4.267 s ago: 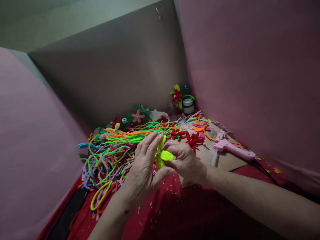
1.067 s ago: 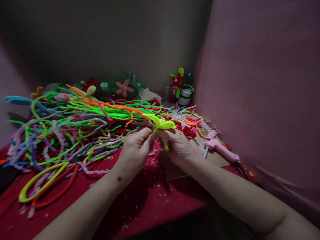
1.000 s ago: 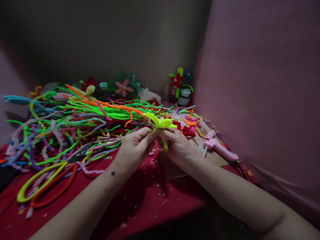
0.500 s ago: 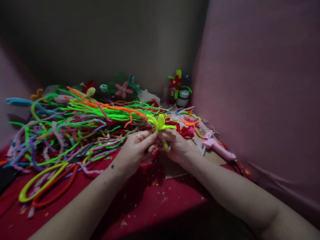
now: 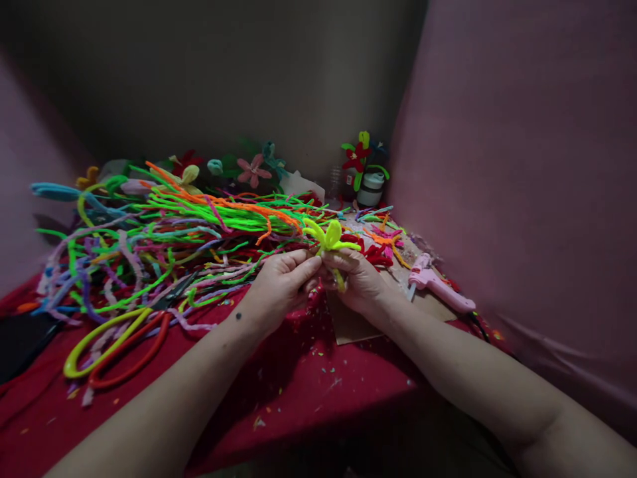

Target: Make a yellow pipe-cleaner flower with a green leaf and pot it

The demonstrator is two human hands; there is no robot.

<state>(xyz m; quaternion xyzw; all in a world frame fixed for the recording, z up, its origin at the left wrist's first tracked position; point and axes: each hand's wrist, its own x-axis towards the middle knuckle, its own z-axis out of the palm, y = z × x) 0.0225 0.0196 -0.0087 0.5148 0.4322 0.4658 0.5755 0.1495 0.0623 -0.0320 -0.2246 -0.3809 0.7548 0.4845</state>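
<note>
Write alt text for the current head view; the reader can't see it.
A left hand and a right hand pinch a bright yellow fuzzy flower above a dark red cloth. To the left lie a heap of multicoloured fuzzy stems and yellow-and-red-handled scissors; to the right, a pink plastic glue gun lies partly over brown cardboard.

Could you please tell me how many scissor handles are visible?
2: a yellow handle and, beside it, a red handle, left of the left hand; others may be hidden under the pipe cleaners.
</note>
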